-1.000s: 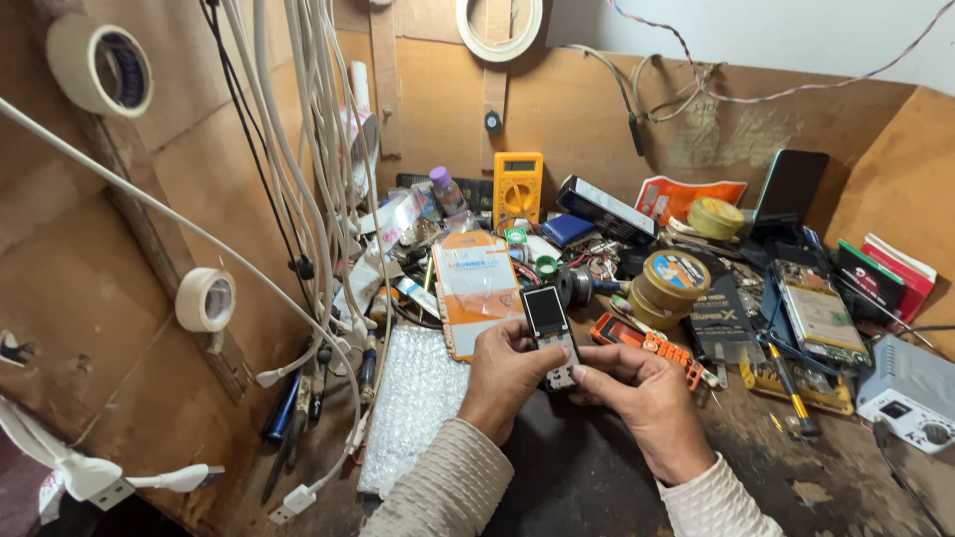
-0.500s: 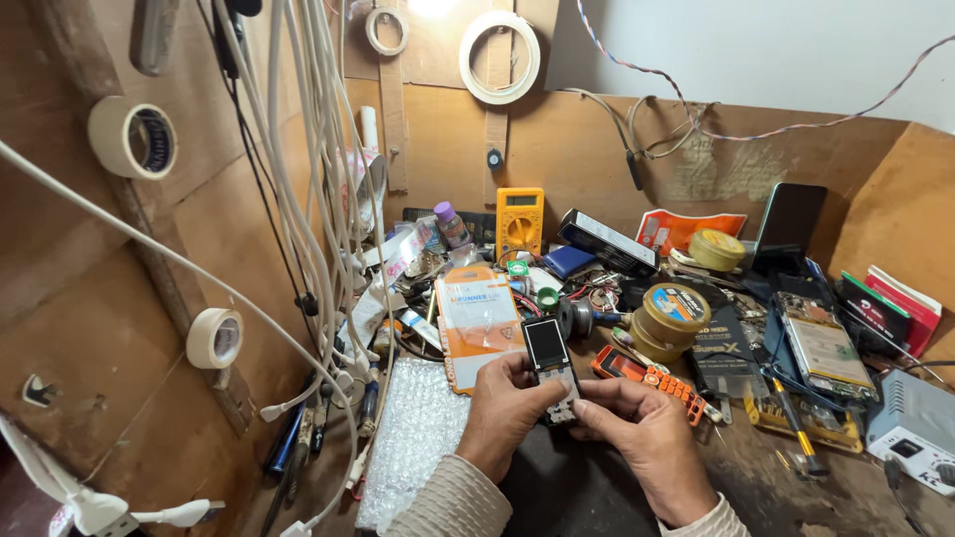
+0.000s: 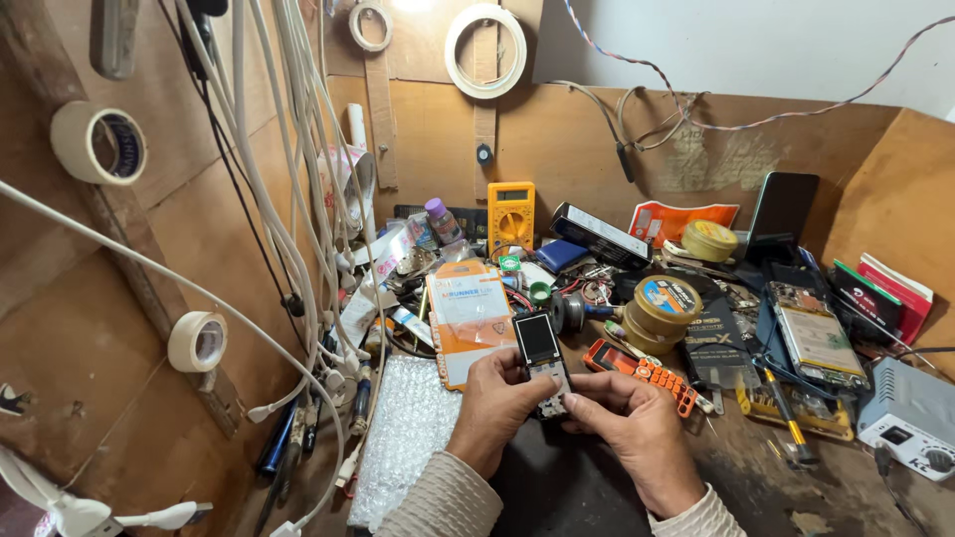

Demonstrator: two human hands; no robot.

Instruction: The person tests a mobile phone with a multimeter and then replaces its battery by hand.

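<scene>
A small keypad phone (image 3: 541,358) with a dark screen and no front cover is held upright over the workbench. My left hand (image 3: 494,408) grips its left side and lower body. Fingers of my right hand (image 3: 637,434) pinch its lower right part near the keypad. Both wrists wear cream knitted sleeves. Beside the phone lies an orange phone cover (image 3: 642,371) with keypad holes, just right of my right fingers.
An orange and white packet (image 3: 468,316) and bubble wrap (image 3: 406,440) lie left. A yellow multimeter (image 3: 510,215), solder spool (image 3: 665,308), opened smartphone (image 3: 820,342), yellow-handled tool (image 3: 786,423) and grey station (image 3: 913,414) crowd the bench. White cables (image 3: 298,219) and tape rolls (image 3: 197,341) hang on the left wall.
The view has tilted so the hands and phone sit lower in the picture. Both hands keep the same grip on the phone, with the right fingers shifting slightly.
</scene>
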